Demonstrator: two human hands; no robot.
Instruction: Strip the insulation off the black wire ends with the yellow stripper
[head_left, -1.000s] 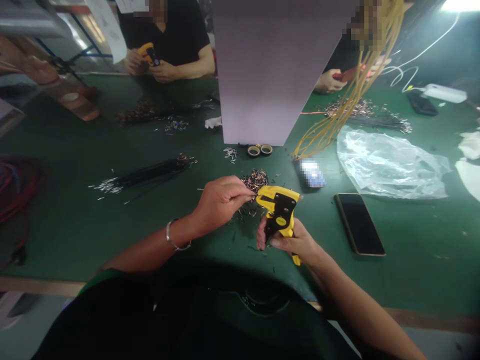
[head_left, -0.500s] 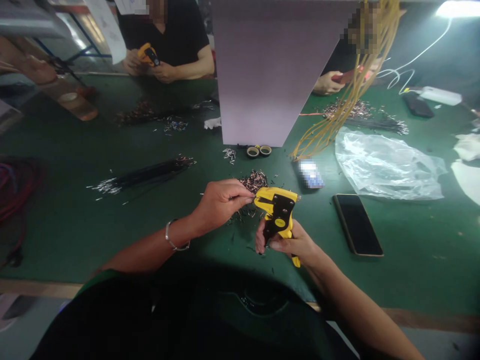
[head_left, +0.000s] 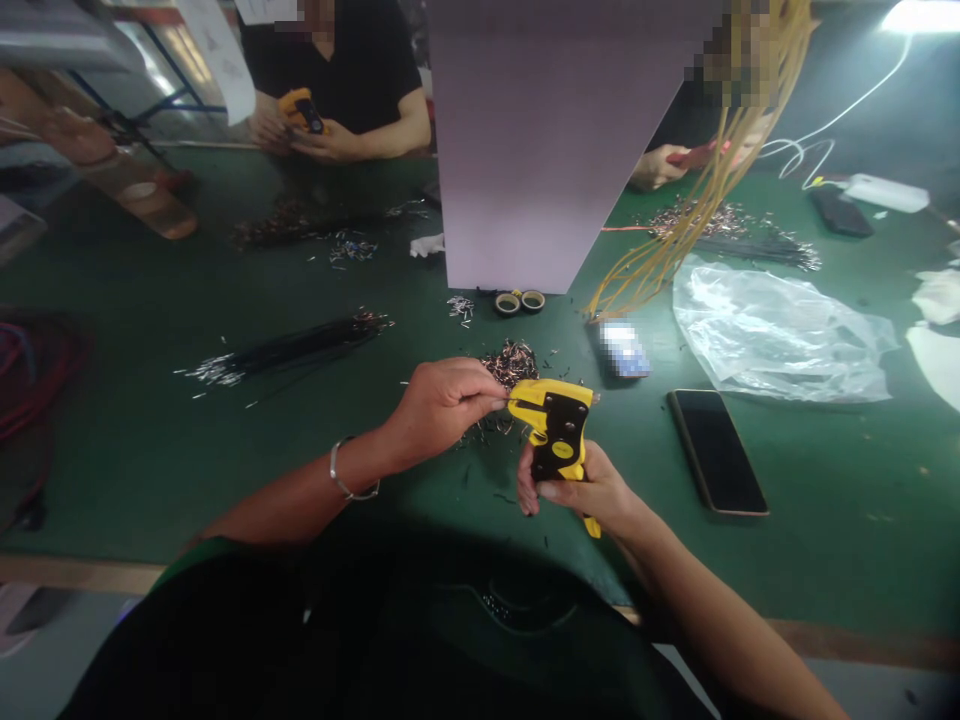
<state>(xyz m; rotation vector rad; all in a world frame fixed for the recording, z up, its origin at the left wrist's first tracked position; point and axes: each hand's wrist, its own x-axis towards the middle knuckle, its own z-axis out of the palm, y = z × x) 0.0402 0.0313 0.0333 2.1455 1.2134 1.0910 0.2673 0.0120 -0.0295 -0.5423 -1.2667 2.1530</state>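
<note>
My left hand (head_left: 450, 405) is closed in a pinch, thumb against forefinger, on what looks like a short thin wire, mostly hidden by the fingers. Its fingertips meet the jaw end of a yellow-and-black wire stripper (head_left: 559, 425). My right hand (head_left: 585, 485) wraps round the stripper's handles, holding the tool upright with its jaws facing left. Behind and below the jaws lies a pile of short wire pieces (head_left: 514, 362) with copper-coloured ends. A bundle of black wires (head_left: 300, 345) with pale tips rests to the left of my left hand.
Two tape rolls (head_left: 520, 302) sit by a pale upright panel (head_left: 517, 150). On the right are a phone (head_left: 718, 450), a clear plastic bag (head_left: 780, 330) and hanging yellow wires (head_left: 675, 255). Across the table, co-workers' hands (head_left: 330, 140) hold tools. Red cable coils (head_left: 37, 375) lie left.
The fingers of my right hand have shifted slightly round the handles, and the stripper has tilted a little. My left hand keeps its pinch at the jaws.
</note>
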